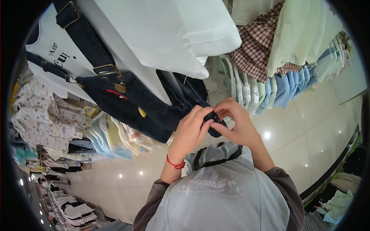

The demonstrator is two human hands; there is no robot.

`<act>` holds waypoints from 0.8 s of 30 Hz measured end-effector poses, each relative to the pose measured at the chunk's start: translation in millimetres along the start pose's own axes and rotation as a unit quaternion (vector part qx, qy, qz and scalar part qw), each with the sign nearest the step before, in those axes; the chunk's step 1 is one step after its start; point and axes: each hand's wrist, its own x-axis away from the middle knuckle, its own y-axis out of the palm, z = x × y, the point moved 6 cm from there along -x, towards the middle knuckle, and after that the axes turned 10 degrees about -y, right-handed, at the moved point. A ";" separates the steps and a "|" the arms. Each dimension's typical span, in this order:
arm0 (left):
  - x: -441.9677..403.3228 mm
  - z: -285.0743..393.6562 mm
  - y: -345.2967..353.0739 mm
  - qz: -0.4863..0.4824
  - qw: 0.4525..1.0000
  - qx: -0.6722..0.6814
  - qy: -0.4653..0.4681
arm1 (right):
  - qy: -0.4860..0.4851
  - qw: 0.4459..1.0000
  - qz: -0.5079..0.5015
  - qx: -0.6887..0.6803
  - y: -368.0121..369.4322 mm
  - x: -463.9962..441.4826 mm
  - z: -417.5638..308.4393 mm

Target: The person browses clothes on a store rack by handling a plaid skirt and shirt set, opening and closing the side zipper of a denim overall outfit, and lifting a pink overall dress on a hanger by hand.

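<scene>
A dark denim overall garment (135, 102) with shoulder straps and brass-coloured buckles hangs in front of me over a white printed shirt (71, 48). My left hand (189, 129) is closed at its lower right part, thumb and fingers pinching a small black bunched piece (211, 116). From the other side my right hand (239, 125) grips the same black piece between thumb and fingertips. Whether this piece is part of the denim or a separate item, I cannot tell. A red cord bracelet (175, 164) circles my left wrist.
A large white shirt (173, 34) hangs above my hands. To the right hang a checked garment (256, 50) and a row of blue and white shirts (287, 88). Patterned clothes (50, 111) fill the left. Folded clothes (341, 202) lie at lower right, beside shiny floor tiles (293, 134).
</scene>
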 end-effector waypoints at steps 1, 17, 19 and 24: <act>1.4 0.6 -1.1 0.007 1.000 0.005 -0.004 | 0.008 0.999 -0.021 0.024 0.6 0.4 1.6; 10.0 -0.4 -21.5 0.125 0.989 -0.073 -0.038 | -0.016 0.995 -0.001 0.100 -14.8 10.3 6.5; 20.2 0.9 -40.6 0.191 0.978 -0.073 -0.036 | 0.015 0.994 0.005 0.105 -28.0 13.5 11.2; 22.0 0.2 -66.4 0.252 0.960 -0.115 -0.042 | -0.024 0.994 -0.051 0.090 -1.6 5.1 6.1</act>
